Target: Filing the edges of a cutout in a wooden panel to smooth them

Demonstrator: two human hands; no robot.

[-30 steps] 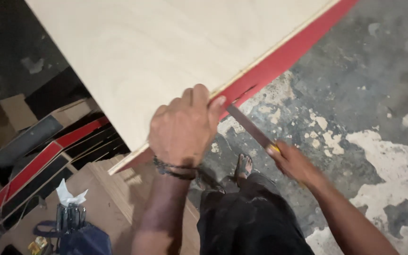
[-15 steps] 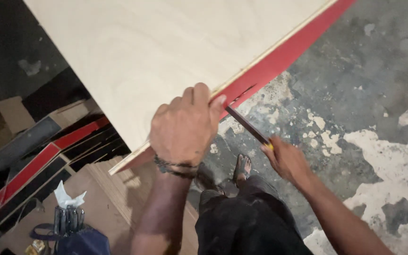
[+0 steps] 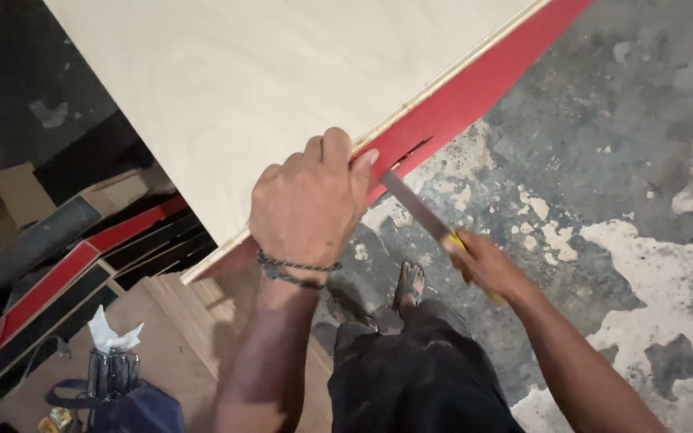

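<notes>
- Since the earlier frames, the right hand (image 3: 487, 265) has been drawn slightly back and inward with the saw, while the left hand (image 3: 310, 204) has been kept in the same place on the board's edge
- The left hand is laid knuckles-up on the pale plywood board (image 3: 266, 88), fingers curled together over its near edge, the fingertips pressed against the red strip (image 3: 475, 92) that runs beneath that edge
- A dark cord bracelet (image 3: 294, 269) is worn on the left wrist
- The right hand is closed around the yellow handle (image 3: 456, 239) of a handsaw; only a little of the handle is seen
- The saw blade (image 3: 412, 203) is angled up and to the left, its tip met with the red strip just beside the left fingertips, where a dark notch is seen
- A sandalled foot (image 3: 409, 282) and dark shorts (image 3: 419, 377) are seen below, on a stained concrete floor (image 3: 643, 160)
- At the left, stacked red and black panels (image 3: 66, 277) are lying, and a dark bag (image 3: 114, 397) with white paper is seen near the bottom corner
</notes>
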